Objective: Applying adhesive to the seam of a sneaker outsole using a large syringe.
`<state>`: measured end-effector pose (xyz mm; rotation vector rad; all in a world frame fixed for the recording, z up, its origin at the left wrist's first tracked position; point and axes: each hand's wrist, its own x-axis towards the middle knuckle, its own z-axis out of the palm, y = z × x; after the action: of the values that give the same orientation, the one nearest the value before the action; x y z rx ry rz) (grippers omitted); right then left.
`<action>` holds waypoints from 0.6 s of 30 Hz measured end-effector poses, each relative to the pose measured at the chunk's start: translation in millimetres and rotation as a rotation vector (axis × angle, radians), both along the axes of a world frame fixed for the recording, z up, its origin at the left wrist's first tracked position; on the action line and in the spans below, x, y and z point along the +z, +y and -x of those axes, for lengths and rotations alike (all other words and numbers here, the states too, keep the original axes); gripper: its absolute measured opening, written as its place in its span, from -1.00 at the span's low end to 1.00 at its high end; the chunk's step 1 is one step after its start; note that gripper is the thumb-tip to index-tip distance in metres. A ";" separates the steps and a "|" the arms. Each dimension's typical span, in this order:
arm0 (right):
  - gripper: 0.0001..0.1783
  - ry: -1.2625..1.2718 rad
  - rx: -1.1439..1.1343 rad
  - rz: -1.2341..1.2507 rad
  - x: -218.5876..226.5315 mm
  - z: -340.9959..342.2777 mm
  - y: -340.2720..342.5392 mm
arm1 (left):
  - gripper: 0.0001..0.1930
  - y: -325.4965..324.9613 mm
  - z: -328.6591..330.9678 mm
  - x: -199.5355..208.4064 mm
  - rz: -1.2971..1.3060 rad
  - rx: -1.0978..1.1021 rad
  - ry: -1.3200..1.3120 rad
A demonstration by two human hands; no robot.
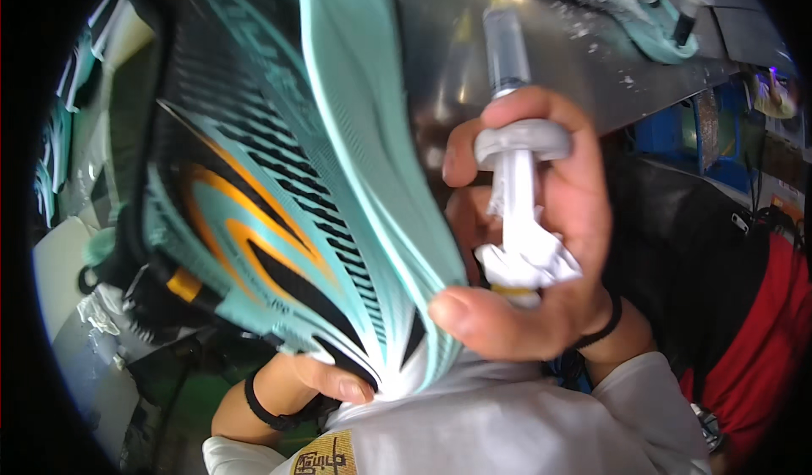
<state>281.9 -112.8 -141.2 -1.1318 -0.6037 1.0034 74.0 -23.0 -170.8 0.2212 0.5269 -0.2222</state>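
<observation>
A running shoe [338, 170] in mint green, black and orange fills the left and middle, tilted with its sole edge toward the right. At its lower end, the thumb of my left hand [326, 378] presses on the shoe; the other fingers are hidden behind it. My right hand [550, 213] is closed round a syringe [507, 48] with a clear barrel, its tip pointing away from me. A grey ring sits round the syringe, and crumpled white wrapping covers its plunger end. The right thumb lies against the lower sole edge, or just in front of it.
Beyond the shoe lies a shiny metal table [440, 18] with white bits scattered on it. Another mint shoe [664, 43] rests at the far right, a second syringe [689, 18] beside it. Several shoes line the left rim. Black and red cloth [748, 340] is at the right.
</observation>
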 end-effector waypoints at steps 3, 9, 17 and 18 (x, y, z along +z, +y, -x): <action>-0.09 0.070 -0.001 -0.112 -15.9 -9.9 -5.7 | -0.16 -1.5 -13.2 15.9 -0.124 0.163 0.087; -0.28 0.166 -0.086 -0.297 -40.2 -42.9 -13.7 | -0.68 70.0 -56.7 52.4 -0.432 0.501 0.108; -0.30 -0.169 0.018 -0.232 -30.4 -82.2 -23.3 | -0.62 164.2 -181.8 60.7 -0.989 0.551 0.251; -0.27 -0.299 0.062 -0.220 -30.1 -88.0 -23.0 | -0.57 158.0 -195.1 65.2 -1.049 0.461 0.246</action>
<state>370.0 -135.8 -171.3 -1.0783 -0.9701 0.8025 269.1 135.0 -105.5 1.0854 0.8891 0.5099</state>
